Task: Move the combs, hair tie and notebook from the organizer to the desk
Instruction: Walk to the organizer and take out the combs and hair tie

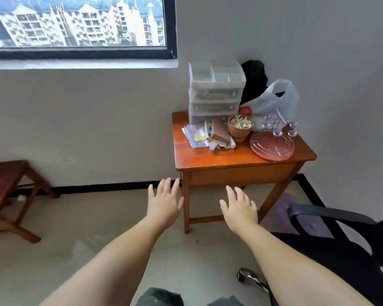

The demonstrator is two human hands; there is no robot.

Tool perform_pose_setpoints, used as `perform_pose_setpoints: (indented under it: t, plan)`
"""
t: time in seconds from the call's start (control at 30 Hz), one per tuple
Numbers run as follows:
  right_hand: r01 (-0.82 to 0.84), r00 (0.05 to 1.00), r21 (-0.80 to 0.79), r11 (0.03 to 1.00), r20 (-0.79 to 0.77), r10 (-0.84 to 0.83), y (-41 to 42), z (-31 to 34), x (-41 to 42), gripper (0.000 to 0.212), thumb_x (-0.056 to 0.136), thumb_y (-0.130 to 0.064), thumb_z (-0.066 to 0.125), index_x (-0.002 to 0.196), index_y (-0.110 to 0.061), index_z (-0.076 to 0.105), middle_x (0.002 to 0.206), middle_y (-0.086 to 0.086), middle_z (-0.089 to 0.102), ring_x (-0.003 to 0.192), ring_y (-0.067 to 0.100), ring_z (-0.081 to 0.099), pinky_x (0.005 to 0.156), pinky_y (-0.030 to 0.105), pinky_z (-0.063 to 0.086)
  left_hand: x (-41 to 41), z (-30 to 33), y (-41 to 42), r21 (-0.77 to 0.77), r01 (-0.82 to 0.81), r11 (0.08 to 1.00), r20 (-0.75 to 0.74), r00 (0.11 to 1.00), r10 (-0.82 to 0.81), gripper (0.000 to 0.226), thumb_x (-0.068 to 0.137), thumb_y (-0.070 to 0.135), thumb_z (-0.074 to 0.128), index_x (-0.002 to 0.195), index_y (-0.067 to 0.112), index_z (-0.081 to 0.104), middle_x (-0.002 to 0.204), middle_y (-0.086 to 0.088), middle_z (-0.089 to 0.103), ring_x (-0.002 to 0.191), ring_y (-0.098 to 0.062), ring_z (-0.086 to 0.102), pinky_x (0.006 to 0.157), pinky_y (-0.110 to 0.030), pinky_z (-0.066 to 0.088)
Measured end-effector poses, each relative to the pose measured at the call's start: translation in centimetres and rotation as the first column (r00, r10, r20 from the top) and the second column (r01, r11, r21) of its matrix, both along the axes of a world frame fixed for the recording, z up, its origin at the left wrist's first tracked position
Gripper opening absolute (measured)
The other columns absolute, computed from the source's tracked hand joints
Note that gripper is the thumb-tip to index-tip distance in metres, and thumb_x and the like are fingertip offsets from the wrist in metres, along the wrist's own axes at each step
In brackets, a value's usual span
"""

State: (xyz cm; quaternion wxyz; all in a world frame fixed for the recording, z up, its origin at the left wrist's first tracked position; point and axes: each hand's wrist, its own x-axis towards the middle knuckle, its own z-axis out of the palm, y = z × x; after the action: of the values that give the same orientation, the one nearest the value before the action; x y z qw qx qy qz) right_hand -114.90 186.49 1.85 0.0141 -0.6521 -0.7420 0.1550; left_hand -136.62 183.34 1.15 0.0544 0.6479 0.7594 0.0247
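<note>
A translucent plastic drawer organizer [215, 93] stands at the back left of a small orange-brown wooden desk [230, 161] against the wall. Its drawers are shut; blurred contents show through the fronts, and I cannot tell combs, hair tie or notebook apart inside. My left hand [165, 200] and my right hand [239, 208] are stretched out palm down, fingers spread, holding nothing. Both hover in front of and below the desk's front edge, apart from it.
On the desk lie a pile of papers and packets [208, 136], a clay pot of small items [240, 127], a red round plate [272, 146] and a white plastic bag [274, 100]. A black office chair [341, 239] stands at right, a wooden bench [7, 186] at left.
</note>
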Motion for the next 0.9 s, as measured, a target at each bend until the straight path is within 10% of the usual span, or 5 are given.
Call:
perform_pose_setpoints:
  t: [0.33,0.5,0.63,0.9]
  plan:
    - [0.125,0.955,0.036,0.991,-0.276,-0.110,25.9,5.0,-6.1,0.031,0.096,-0.018,0.029,0.103,-0.007,0.057,0.107,0.017,0.063,0.097,0.033,0.058,0.075,0.037,0.047,-3.5,5.9,26.3,0.236,0.003,0.972,0.198,0.979,-0.051,0.052,0.096,0.031,0.026,0.145,0.021,0.012,0.154,-0.009,0.022,0.142,-0.025,0.017,0.116,-0.048,0.017]
    - [0.237,0.398,-0.367,0.899,-0.808,-0.435,38.7,7.3,-9.8,0.030,0.094,-0.014,0.031,0.115,-0.012,0.052,0.097,0.008,0.061,0.077,0.022,0.061,0.063,0.037,0.053,-4.1,10.1,37.7,0.408,-0.053,0.911,0.295,0.952,-0.077,0.049,0.094,0.021,0.037,0.142,0.019,0.029,0.144,-0.013,0.037,0.131,-0.033,0.034,0.107,-0.044,0.031]
    - [0.117,-0.070,-0.655,0.747,-0.755,-0.652,43.4,8.1,-10.9,0.027,0.091,-0.008,0.033,0.094,-0.009,0.059,0.072,0.005,0.065,0.061,0.016,0.057,0.043,0.023,0.045,-4.2,11.0,41.8,0.464,-0.126,0.877,0.384,0.921,-0.071,0.027,0.092,0.021,0.047,0.116,0.015,0.058,0.130,-0.015,0.048,0.118,-0.035,0.044,0.095,-0.043,0.041]
    - [0.074,-0.316,-0.727,0.682,-0.666,-0.676,41.3,7.3,-10.1,0.026,0.089,-0.002,0.035,0.079,-0.014,0.055,0.076,0.004,0.059,0.066,0.015,0.057,0.055,0.027,0.043,-4.9,11.0,42.4,0.491,-0.147,0.859,0.470,0.875,-0.119,0.020,0.090,0.022,0.053,0.102,0.018,0.068,0.116,-0.012,0.057,0.108,-0.032,0.050,0.091,-0.042,0.044]
